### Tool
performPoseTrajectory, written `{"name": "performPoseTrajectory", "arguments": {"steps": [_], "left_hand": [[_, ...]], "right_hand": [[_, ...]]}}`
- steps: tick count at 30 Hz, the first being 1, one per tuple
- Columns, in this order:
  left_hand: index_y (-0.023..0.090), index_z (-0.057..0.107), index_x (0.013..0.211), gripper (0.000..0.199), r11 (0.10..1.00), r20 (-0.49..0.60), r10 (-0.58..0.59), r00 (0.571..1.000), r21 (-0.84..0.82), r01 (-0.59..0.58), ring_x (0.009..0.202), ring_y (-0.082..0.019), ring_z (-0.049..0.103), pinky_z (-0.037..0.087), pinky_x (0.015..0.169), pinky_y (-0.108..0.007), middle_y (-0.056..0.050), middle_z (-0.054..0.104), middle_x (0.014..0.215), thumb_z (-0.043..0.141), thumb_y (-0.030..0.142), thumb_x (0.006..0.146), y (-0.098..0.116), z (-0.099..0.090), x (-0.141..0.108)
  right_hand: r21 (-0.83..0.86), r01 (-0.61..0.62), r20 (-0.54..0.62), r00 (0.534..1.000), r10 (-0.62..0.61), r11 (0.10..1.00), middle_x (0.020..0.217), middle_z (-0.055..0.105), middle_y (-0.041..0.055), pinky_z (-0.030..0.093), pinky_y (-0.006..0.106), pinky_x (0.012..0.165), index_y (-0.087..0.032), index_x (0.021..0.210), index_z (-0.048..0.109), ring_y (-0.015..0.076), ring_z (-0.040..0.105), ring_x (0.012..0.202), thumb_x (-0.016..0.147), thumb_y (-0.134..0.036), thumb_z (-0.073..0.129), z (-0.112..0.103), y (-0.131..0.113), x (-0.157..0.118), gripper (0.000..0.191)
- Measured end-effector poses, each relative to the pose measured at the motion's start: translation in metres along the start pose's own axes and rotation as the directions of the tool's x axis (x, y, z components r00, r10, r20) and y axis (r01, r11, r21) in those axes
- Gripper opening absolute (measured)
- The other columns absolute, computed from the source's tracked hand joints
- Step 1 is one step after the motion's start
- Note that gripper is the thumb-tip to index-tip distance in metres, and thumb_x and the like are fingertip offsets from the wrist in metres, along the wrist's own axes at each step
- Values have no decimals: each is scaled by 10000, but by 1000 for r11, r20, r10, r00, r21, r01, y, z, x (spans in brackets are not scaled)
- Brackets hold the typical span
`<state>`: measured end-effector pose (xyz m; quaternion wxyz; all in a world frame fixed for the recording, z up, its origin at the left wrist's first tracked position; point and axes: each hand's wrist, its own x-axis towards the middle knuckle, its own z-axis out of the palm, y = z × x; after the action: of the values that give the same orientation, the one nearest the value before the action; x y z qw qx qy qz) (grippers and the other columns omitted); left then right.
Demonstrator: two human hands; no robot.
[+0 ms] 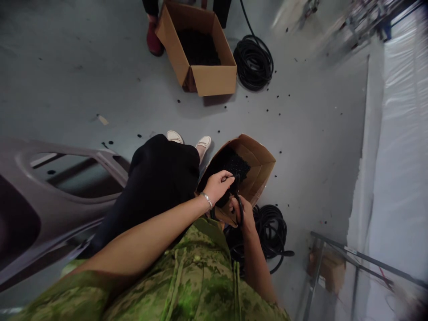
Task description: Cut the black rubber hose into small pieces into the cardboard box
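Note:
My left hand (219, 185), with a silver bracelet at the wrist, pinches the end of a thin black hose over an open cardboard box (262, 162). Dark scissors (239, 208) are in my right hand (245, 214), its fingers through the handles, the blades pointing up beside the left fingertips. Small black pieces (237, 167) fill part of the box below both hands. A coil of black hose (272, 229) lies on the floor right of my right forearm.
Another cardboard box (216, 80) of black pieces stands ahead, beside a person's red shoe (154, 40) and a second black coil (254, 62). A grey plastic chair (20, 165) is at left; a metal frame (317, 267) at lower right. Black bits dot the floor.

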<state>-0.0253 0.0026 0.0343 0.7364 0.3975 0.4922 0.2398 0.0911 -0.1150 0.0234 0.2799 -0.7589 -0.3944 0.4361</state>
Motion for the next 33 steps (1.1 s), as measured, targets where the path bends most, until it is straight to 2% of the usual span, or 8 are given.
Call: {"name": "performPoseTrajectory", "arguments": {"steps": [4,8,15,18,22,24,29,33], "left_hand": [[151,660,839,274,1000,1,9,1000,14,-9,505,-79,410,317,476,-205,46,492,554,615,393,719,0,0,0],[154,676,832,247,999,-3,32,999,32,-32,539,-95,459,361,521,-218,38,528,570,618,366,720,-1,0,0],[158,682,788,181,991,13,89,996,98,-90,601,-110,504,398,569,-221,5,611,651,606,312,734,-9,0,3],[158,677,758,158,989,46,91,995,109,-95,615,-113,518,412,578,-221,-7,643,685,607,296,727,-10,0,5],[153,657,733,150,990,50,75,996,119,-80,595,-107,495,398,561,-219,-1,619,659,602,293,726,-11,0,7],[154,641,711,152,989,50,65,997,130,-71,577,-104,477,389,550,-219,8,593,631,598,299,725,-12,0,8],[162,617,689,149,984,42,43,998,173,-50,543,-99,473,375,534,-215,30,547,567,586,300,733,-16,2,7],[162,594,708,129,980,62,-36,997,199,23,470,-77,453,352,488,-197,45,515,526,549,255,784,-17,5,4]], "right_hand": [[-42,65,13,998,-64,997,699,628,22,457,233,616,-167,871,638,148,587,639,852,-569,504,-5,-3,3,424],[-68,70,10,998,-70,995,739,646,32,463,246,654,-159,997,649,164,595,695,849,-565,515,-5,-2,5,452],[-47,62,19,998,-62,997,743,635,32,467,252,678,-150,1000,641,167,599,708,848,-581,498,-3,0,8,479],[-55,54,-2,999,-54,997,676,613,19,447,238,620,-156,918,646,155,581,645,856,-577,485,-3,-2,6,455],[-98,19,-78,997,-27,995,526,535,-2,386,224,522,-176,651,584,129,506,520,855,-600,474,2,-5,-1,483],[-117,7,-119,993,-21,993,487,510,-7,364,221,497,-184,578,541,121,476,493,845,-612,482,6,-3,-5,508],[-143,5,-190,981,-32,990,443,480,-19,332,214,465,-183,528,509,107,438,458,842,-616,484,18,10,-12,535],[-100,-29,-227,974,5,995,419,468,-24,341,220,461,-190,520,492,107,430,435,840,-627,484,26,20,-16,541]]}}
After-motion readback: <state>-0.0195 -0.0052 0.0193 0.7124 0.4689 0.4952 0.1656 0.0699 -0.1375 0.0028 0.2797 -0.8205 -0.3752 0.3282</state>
